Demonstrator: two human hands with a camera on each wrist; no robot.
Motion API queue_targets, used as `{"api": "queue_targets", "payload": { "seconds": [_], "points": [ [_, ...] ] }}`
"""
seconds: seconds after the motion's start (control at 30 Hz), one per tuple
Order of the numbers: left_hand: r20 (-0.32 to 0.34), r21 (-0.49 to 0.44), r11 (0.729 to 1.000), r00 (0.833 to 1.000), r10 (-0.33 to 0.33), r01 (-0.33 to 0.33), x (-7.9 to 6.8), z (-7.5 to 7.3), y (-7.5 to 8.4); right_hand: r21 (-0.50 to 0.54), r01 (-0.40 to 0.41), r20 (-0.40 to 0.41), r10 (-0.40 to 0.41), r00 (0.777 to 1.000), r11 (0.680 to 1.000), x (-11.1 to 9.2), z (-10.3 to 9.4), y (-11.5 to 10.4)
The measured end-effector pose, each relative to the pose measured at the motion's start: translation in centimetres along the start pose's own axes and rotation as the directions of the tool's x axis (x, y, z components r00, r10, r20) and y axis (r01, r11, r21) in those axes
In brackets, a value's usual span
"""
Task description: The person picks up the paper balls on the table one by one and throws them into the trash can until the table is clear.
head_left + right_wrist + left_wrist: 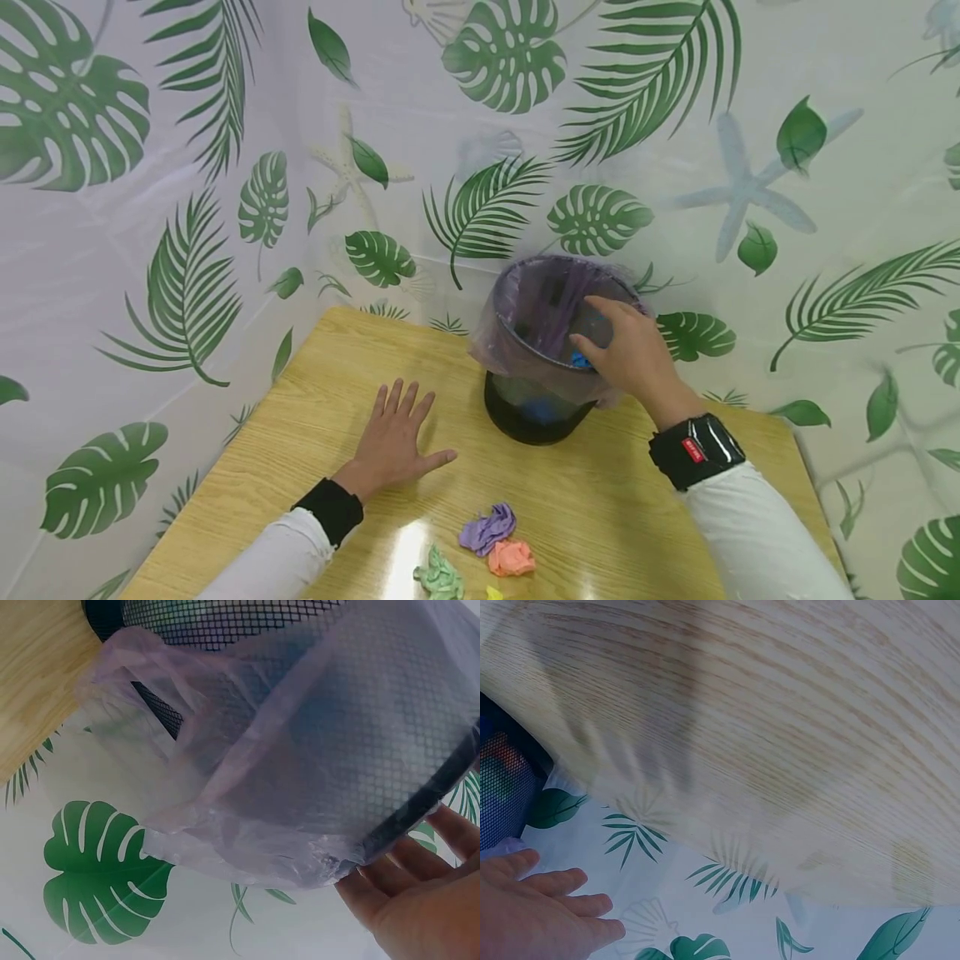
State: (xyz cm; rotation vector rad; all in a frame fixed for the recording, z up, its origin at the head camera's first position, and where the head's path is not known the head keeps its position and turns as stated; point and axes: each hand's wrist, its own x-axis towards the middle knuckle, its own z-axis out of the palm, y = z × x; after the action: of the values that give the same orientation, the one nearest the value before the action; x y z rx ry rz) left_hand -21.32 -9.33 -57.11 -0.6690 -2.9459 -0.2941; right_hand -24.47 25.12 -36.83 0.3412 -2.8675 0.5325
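Note:
A black mesh wastebasket (pixel 534 421), lined with a thin purple plastic bag (pixel 501 343), stands on the wooden table. My right hand (pixel 633 350) is over its rim, thumb and fingers apart with nothing between them. Just below the thumb, blue crumpled paper (pixel 580 360) shows inside the basket. The right wrist view has that hand (pixel 431 900) by the rim and the bag's overhang. Fingers spread and straight, my left hand (pixel 393 442) is over the table, left of the basket; in the left wrist view the hand (pixel 540 911) holds nothing.
Crumpled papers lie near the table's front: purple (pixel 487 529), orange (pixel 512 557), green (pixel 439 575) and a bit of yellow (pixel 493 592). A leaf-printed curtain (pixel 420 125) hangs behind and beside the wooden table (pixel 360 350).

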Motion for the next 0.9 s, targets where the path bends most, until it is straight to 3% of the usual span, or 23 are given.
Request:
{"api": "queue_targets", "payload": {
  "seconds": [0.4, 0.7, 0.9],
  "points": [
    [-0.038, -0.003, 1.0, 0.999, 0.023, -0.023, -0.1, 0.3, 0.3, 0.028, 0.043, -0.169, -0.037, 0.985, 0.999, -2.0, 0.2, 0.7],
    [-0.024, -0.017, 1.0, 1.0, 0.019, -0.02, 0.0, 0.4, 0.3, 0.033, 0.062, -0.227, -0.053, 0.973, 0.997, -4.8, 0.7, 2.0],
    [-0.021, -0.012, 1.0, 1.0, 0.019, -0.019, -0.1, 0.3, 0.4, 0.016, 0.032, -0.211, -0.028, 0.977, 0.999, -7.6, 1.8, 3.2]
  ]
}}
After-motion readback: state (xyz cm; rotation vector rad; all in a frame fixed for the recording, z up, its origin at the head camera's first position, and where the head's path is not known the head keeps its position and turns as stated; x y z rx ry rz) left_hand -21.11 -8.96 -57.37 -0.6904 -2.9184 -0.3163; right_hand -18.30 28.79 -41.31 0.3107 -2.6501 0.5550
